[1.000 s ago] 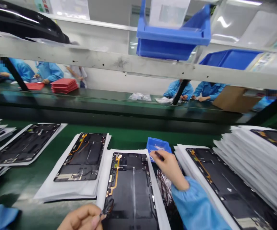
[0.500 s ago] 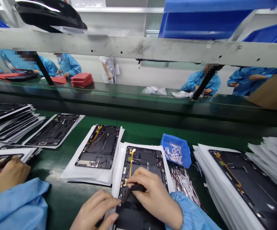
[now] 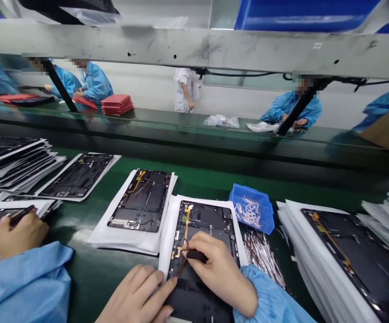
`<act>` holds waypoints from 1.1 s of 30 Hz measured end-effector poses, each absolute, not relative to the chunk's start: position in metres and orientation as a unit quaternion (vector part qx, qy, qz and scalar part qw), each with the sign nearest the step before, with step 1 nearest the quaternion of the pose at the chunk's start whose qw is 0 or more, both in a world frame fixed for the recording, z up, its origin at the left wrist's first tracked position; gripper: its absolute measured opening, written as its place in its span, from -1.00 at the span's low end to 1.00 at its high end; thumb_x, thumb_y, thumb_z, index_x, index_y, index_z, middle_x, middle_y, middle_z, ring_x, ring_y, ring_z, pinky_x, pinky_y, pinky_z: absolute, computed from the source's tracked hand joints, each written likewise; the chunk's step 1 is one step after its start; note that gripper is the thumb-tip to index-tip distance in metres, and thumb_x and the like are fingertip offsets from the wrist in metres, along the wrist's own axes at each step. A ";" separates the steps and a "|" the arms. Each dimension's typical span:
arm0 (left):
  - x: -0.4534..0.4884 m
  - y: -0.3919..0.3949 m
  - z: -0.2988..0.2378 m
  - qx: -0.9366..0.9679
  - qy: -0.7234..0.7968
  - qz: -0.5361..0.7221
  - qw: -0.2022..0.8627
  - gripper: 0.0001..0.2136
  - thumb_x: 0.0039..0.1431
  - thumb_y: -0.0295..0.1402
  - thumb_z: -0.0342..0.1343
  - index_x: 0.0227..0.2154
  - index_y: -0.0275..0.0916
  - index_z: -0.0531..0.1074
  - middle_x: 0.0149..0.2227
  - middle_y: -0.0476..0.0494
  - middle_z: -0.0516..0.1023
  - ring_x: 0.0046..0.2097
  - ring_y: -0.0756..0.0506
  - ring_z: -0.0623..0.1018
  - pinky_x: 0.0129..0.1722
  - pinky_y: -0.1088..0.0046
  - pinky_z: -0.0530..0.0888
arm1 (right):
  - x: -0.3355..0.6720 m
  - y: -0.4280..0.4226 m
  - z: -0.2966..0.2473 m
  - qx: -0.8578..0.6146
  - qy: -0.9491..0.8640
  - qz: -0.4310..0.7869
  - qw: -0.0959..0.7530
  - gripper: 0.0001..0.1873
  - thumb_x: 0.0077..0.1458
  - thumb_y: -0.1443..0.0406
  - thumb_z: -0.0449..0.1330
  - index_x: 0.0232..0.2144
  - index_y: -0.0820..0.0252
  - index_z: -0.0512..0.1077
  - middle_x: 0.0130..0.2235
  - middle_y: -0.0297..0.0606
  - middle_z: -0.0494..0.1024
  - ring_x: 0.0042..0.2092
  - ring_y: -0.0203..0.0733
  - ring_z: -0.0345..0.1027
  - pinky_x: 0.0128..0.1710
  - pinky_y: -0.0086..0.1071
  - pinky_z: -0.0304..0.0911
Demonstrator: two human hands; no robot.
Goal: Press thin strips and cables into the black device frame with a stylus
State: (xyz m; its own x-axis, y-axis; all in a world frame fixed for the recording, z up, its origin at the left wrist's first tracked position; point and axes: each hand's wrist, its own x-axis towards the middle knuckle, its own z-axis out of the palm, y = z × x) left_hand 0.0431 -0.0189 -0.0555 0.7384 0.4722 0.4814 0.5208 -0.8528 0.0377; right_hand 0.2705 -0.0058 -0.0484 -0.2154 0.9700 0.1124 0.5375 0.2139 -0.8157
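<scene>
Two hands on the middle tablet (image 3: pixel 211 217), which lies open-backed on a white sheet (image 3: pixel 171 224), near centre of the bench (image 3: pixel 86 269).

- Our right hand (image 3: pixel 219 273) is closed round a short dark tool (image 3: pixel 196 256). Its tip points at the orange flex (image 3: pixel 185 220) running down the tablet's left side.
- Our left hand (image 3: pixel 140 294) lies flat, fingers straight and together, on the tablet's near-left edge. It holds nothing.

Step, as we read it: working the lower end of the flex with the tool while the other hand braces. The contact point sits under the right fingers, so we cannot tell if the tip touches.

The next move, in our judgement, calls for short, light tool travel along the flex. The left hand should press down so the tablet does not slide on the sheet.

Around:
- A blue bin (image 3: pixel 250 211) of small white parts sits just right of the tablet's far corner.
- Loose shiny strips (image 3: pixel 263 258) lie nearer, beside our right wrist.
- A second tablet (image 3: pixel 142 199) lies just left, on its own sheets.
- There is a tall stack (image 3: pixel 342 255) at right and more stacks (image 3: pixel 12 157) far left.
- A co-worker's hand (image 3: pixel 19 233) at near left grips a pen (image 3: pixel 21 215) over another unit, well apart from ours.
- A conveyor (image 3: pixel 194 134) runs beyond, with people in blue coats across it.

In the way: bin and strips crowd the right wrist, and the sleeve could sweep the strips.
</scene>
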 end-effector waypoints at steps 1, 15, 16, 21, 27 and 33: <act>0.043 -0.019 -0.056 -0.930 -0.271 -0.241 0.054 -0.70 0.42 -0.30 -0.11 -0.07 -0.25 0.52 -0.24 -0.10 0.54 -0.24 -0.11 0.46 -0.19 0.38 0.47 | 0.270 -0.006 -0.048 -0.536 -0.705 0.329 0.327 -0.77 0.09 0.49 0.18 -0.30 0.10 0.55 -0.29 -0.36 0.53 -0.24 -0.27 0.42 -0.24 -0.43 0.25; 0.048 -0.021 -0.059 -0.921 -0.270 -0.271 0.072 -0.64 0.45 -0.30 -0.17 -0.15 -0.27 0.55 -0.28 -0.09 0.53 -0.24 -0.12 0.41 -0.09 0.30 0.28 | 0.271 -0.007 -0.052 -0.546 -0.714 0.315 0.305 -0.70 0.04 0.52 0.16 -0.27 0.05 0.54 -0.27 -0.38 0.52 -0.22 -0.25 0.42 -0.23 -0.42 0.25; 0.048 -0.021 -0.059 -0.922 -0.269 -0.270 0.074 -0.65 0.45 -0.30 -0.17 -0.14 -0.29 0.54 -0.28 -0.09 0.53 -0.24 -0.13 0.41 -0.09 0.30 0.28 | 0.271 -0.007 -0.053 -0.548 -0.715 0.314 0.300 -0.69 0.04 0.52 0.16 -0.26 0.05 0.54 -0.27 -0.38 0.52 -0.22 -0.25 0.43 -0.23 -0.42 0.25; 0.048 -0.021 -0.059 -0.925 -0.267 -0.264 0.060 -0.65 0.44 -0.31 -0.16 -0.13 -0.31 0.53 -0.28 -0.11 0.51 -0.23 -0.13 0.39 -0.09 0.29 0.26 | 0.273 -0.009 -0.053 -0.555 -0.724 0.301 0.278 -0.65 0.02 0.54 0.16 -0.23 0.06 0.53 -0.23 -0.37 0.53 -0.18 -0.24 0.44 -0.19 -0.42 0.27; 0.047 -0.022 -0.060 -0.923 -0.274 -0.267 0.043 -0.67 0.44 -0.31 -0.15 -0.11 -0.29 0.52 -0.27 -0.09 0.51 -0.23 -0.12 0.39 -0.09 0.30 0.27 | 0.272 -0.009 -0.052 -0.564 -0.745 0.273 0.228 -0.64 0.07 0.53 0.12 -0.20 0.04 0.53 -0.22 -0.35 0.52 -0.19 -0.24 0.46 -0.21 -0.42 0.29; 0.049 -0.022 -0.058 -0.922 -0.273 -0.272 0.036 -0.67 0.44 -0.31 -0.14 -0.11 -0.29 0.53 -0.29 -0.10 0.51 -0.23 -0.13 0.39 -0.10 0.31 0.29 | 0.271 -0.009 -0.052 -0.571 -0.757 0.246 0.199 -0.64 0.08 0.51 0.10 -0.17 0.02 0.52 -0.20 -0.35 0.53 -0.20 -0.23 0.48 -0.23 -0.41 0.30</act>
